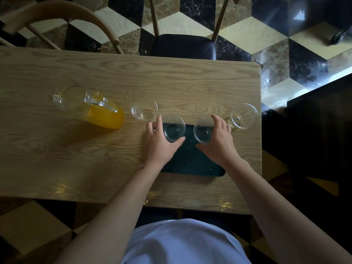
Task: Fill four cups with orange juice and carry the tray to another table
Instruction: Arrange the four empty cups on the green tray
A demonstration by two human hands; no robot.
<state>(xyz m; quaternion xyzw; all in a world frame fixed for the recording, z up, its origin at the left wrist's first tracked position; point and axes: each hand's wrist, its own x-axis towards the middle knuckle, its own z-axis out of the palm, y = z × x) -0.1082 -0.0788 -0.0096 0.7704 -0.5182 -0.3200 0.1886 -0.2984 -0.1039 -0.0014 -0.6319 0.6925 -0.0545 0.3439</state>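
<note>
At frame centre, two clear empty glass cups on the dark rectangular tray (190, 162) are clasped: the left cup (173, 128) by the left hand (162, 144), the right cup (203, 131) by the right hand (219, 141), each grip curled round its cup. Two more empty cups (144, 111) (243, 116) stand on the light wooden surface (57, 149) beside the tray's far corners. A glass pitcher of orange juice (95, 107) is seen at left.

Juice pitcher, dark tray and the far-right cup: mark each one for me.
juice pitcher (99, 113), head view, on its juice-filled body.
dark tray (190, 161), head view, on its bare floor between the wrists.
far-right cup (243, 116), head view, on its clear wall inside the rim.
</note>
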